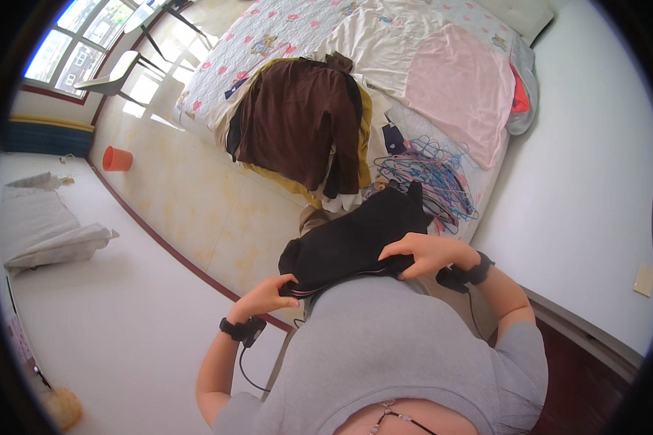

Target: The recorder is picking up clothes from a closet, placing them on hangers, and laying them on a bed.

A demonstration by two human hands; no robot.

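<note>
A black garment [353,239] with a thin striped trim along its near edge is spread in front of my waist. My left hand [269,296] pinches its left near corner between thumb and fingers. On the right, my right hand [422,254] grips the cloth near the same edge. The garment's far end reaches the bed edge. Just beyond it lies a pile of clothes with a dark brown long-sleeved top [294,119] uppermost; mustard, black and white cloth shows beneath. Beside the pile is a tangled heap of clothes hangers [435,176], mostly blue and pink.
The bed [234,60] has a quilted cover with hearts and bears. A pink garment [462,87] and a cream garment [375,49] lie on it. An orange bin [117,159] stands on the tiled floor. A white chair [111,76] is by the window. White surfaces flank me on both sides.
</note>
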